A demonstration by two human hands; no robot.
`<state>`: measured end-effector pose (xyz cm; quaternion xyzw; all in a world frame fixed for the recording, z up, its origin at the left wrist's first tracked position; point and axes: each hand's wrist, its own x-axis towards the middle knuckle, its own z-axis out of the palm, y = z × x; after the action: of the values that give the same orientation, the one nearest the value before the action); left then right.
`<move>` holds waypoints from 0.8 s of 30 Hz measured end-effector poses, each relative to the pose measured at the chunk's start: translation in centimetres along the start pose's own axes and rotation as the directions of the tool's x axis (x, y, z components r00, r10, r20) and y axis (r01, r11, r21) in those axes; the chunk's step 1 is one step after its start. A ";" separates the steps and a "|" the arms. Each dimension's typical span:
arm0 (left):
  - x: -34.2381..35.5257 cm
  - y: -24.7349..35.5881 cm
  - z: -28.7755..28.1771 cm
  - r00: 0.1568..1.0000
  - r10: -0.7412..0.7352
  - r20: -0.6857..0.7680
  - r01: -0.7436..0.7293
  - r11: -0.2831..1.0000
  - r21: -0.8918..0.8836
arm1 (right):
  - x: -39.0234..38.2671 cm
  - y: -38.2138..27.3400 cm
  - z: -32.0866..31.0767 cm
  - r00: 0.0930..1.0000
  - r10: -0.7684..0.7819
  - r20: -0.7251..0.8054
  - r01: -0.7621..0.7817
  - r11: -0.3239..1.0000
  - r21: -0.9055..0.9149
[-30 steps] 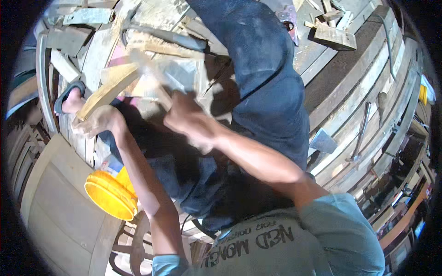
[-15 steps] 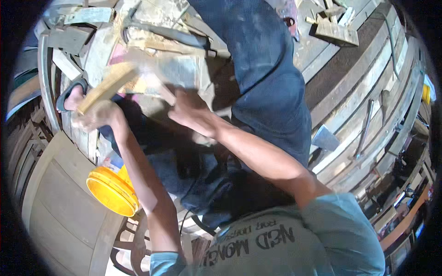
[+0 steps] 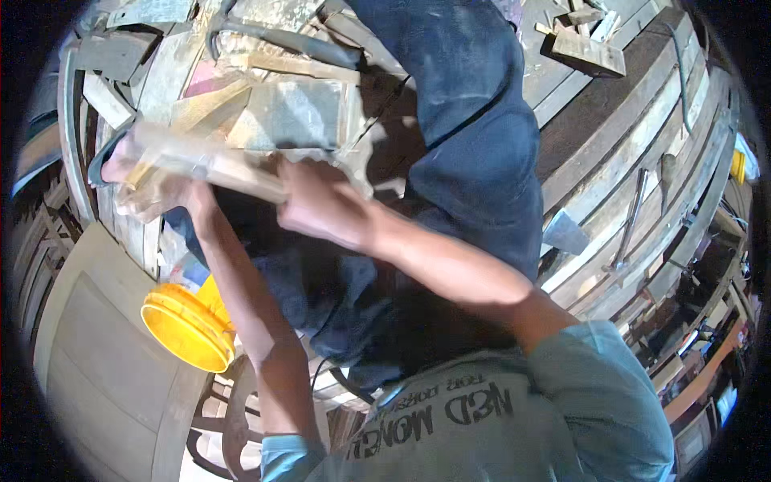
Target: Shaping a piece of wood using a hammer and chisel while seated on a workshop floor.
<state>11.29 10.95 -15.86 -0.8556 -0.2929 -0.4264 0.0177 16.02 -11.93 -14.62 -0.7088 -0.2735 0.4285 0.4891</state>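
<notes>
Dark blue trousers, worn by the person, bent at the knee. Grey-green shirt, with dark lettering across the chest. Pale wooden panel, curved by the lens, at lower left. Yellow bucket, tipped on its side, mouth toward the viewer, just beside the left forearm. Long tool with a dark handle, lying among wood scraps beyond the hands. Wooden-handled tool, blurred, its head end crossing over the strip; contact cannot be told. Wood strip, yellowish, slanting from the left hand up to the work area, partly hidden by the tool. Right hand, wrapped firmly around the tool's handle. Left hand, blurred, curled about the strip's near end. Wood block, among offcuts at upper right.
</notes>
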 end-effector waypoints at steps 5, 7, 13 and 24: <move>-1.3 -3.1 0.8 0.978 -0.202 -0.054 0.195 0.975 -0.110 | -0.2 0.0 1.5 0.998 -0.023 -0.066 0.011 0.984 -0.178; -1.8 -4.9 0.4 0.984 -0.172 -0.050 0.169 0.984 -0.063 | -0.6 -1.5 1.0 0.995 -0.062 0.078 0.071 0.989 -0.127; 0.1 0.0 0.3 0.996 -0.032 -0.082 0.030 0.999 -0.027 | 0.6 0.5 0.8 0.986 0.153 0.071 -0.150 0.988 -0.047; -1.1 -3.4 0.4 0.978 0.158 0.133 -0.206 0.796 0.569 | 0.3 -0.5 0.8 0.998 -0.056 0.013 0.056 0.997 -0.051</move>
<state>9.32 13.34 -17.63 -0.8498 -0.3255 -0.2791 0.3066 15.47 -11.18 -14.39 -0.7107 -0.3070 0.4115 0.4809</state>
